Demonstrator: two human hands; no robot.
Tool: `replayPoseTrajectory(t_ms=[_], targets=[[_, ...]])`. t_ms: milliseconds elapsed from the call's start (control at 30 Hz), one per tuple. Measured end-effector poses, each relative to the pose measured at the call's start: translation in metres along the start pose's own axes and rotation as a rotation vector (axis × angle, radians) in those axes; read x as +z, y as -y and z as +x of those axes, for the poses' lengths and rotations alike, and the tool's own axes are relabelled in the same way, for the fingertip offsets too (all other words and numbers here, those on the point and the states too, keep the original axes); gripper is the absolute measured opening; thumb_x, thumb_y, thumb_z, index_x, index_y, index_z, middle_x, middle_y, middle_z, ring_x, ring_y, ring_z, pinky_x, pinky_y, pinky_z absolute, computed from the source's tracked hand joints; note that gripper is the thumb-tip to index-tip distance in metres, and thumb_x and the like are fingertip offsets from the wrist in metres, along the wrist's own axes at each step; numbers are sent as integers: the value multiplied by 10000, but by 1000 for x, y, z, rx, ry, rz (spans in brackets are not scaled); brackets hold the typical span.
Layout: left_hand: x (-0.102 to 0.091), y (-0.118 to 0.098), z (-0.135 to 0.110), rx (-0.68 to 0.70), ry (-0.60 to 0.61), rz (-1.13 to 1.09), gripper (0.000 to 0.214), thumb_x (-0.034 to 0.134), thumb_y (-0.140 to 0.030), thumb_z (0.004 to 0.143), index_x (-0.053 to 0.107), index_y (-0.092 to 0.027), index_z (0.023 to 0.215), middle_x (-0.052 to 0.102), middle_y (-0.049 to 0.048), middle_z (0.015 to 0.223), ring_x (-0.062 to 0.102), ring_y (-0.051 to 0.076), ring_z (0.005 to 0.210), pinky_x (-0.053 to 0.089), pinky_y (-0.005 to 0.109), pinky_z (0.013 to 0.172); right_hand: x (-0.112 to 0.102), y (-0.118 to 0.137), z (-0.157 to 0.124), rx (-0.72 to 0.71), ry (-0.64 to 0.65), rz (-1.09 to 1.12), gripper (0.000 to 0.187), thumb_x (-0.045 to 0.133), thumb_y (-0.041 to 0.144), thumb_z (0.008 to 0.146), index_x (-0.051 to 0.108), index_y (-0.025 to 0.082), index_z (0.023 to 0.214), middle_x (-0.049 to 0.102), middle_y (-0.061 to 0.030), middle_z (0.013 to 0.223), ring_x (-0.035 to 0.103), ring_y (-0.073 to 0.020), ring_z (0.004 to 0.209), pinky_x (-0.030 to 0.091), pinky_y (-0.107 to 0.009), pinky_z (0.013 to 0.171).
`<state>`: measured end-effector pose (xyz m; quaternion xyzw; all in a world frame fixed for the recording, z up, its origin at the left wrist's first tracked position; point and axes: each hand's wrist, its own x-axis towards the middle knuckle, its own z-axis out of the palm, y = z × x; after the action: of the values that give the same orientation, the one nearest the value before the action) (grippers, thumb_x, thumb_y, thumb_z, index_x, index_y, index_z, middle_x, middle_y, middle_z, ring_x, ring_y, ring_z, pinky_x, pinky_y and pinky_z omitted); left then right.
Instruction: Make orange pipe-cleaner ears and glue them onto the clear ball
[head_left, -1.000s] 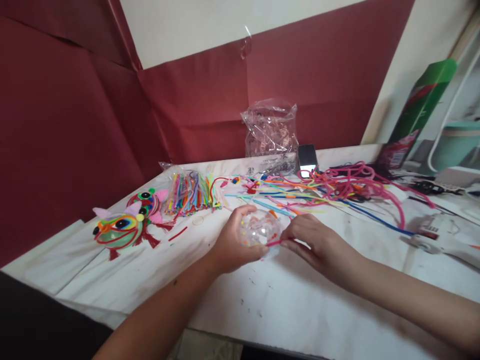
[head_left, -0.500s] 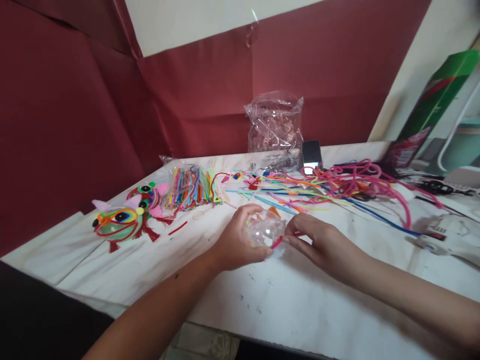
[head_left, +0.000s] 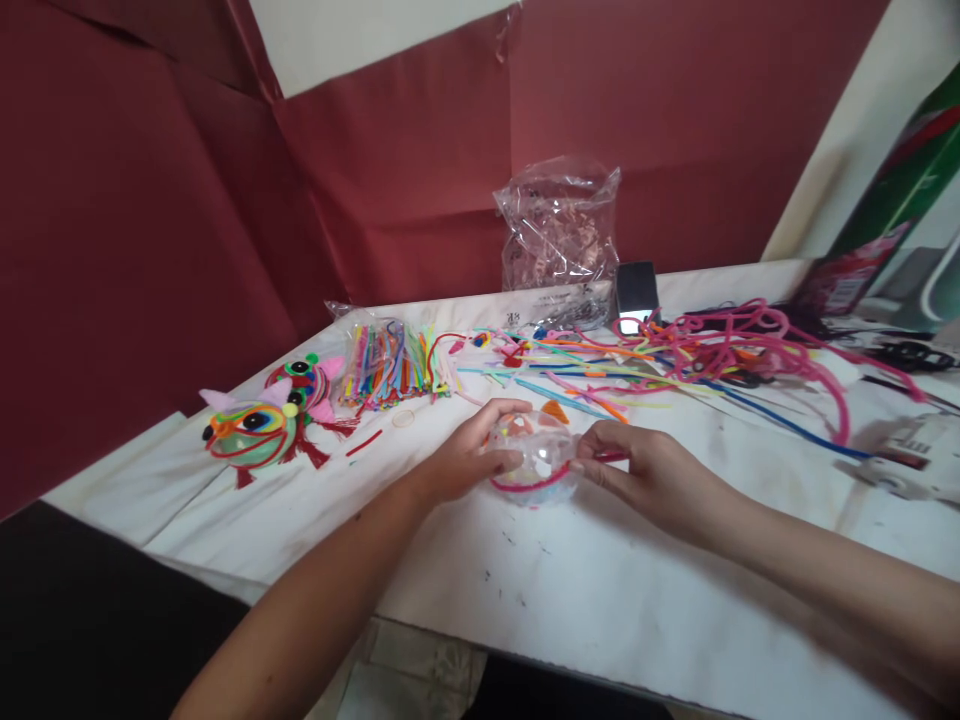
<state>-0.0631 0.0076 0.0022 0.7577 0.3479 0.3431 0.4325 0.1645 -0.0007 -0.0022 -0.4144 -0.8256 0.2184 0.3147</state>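
Observation:
My left hand (head_left: 474, 455) is closed round the left side of a clear plastic ball (head_left: 541, 440), its thumb lying on the near face. A dark pink pipe cleaner (head_left: 529, 487) curves along the lower front of the ball. Between thumb and forefinger, my right hand (head_left: 626, 460) pinches this pipe cleaner at the ball's right side, and its free end sticks out past the fingers. Small coloured bits show on or through the ball. An orange piece (head_left: 556, 411) appears just behind it.
Two decorated animal-face balls (head_left: 255, 435) with tassels stand at the left. Behind are a bag of coloured pipe cleaners (head_left: 390, 365), loose pink strands (head_left: 735, 345), a clear bag (head_left: 559, 235) and a small black box (head_left: 636, 293). A white glue gun (head_left: 919, 455) lies at the right.
My left thumb has shifted up the ball's near face, uncovering a longer stretch of pink pipe cleaner along its front. My right hand still pinches the strand. The view has shifted slightly.

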Motion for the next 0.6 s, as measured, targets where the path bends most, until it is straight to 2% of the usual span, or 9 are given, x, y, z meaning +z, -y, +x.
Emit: replayPoseTrajectory(t_ms=[100,267,400,467,600], targets=[[-3,2,2,30,8,38,600,648,-385,694,430,-211,1225,467,81,1263,424,274,1179,323,380,982,0,1,4,4,2,22,242,476,384,799,546,186,680,602,-26,659,535,-158,606,414,-274,566],[-7,6,7,-7,12,-26,541,609,-363,725,434,-223,1216,492,61,1219,446,256,1147,346,368,956,0,-6,13,55,24,112,313,494,458,789,539,177,661,525,3,583,466,-129,551,380,-243,514],[-5,0,7,-35,20,-51,519,589,-349,729,439,-208,1206,501,68,1207,461,255,1133,366,369,936,0,-7,14,68,67,123,346,505,495,780,537,176,649,498,14,562,442,-116,526,356,-228,485],[-2,-6,6,-36,-8,20,549,626,-372,697,450,-201,1188,492,74,1218,455,260,1145,358,373,951,1,-3,12,45,49,105,338,500,478,789,539,178,639,517,9,568,462,-121,536,367,-228,494],[4,-16,3,-50,-90,255,709,749,-407,548,450,-207,1159,502,77,1196,463,271,1135,356,381,964,3,7,8,4,-8,31,275,491,407,801,548,187,646,579,-7,598,519,-140,559,392,-240,512]])
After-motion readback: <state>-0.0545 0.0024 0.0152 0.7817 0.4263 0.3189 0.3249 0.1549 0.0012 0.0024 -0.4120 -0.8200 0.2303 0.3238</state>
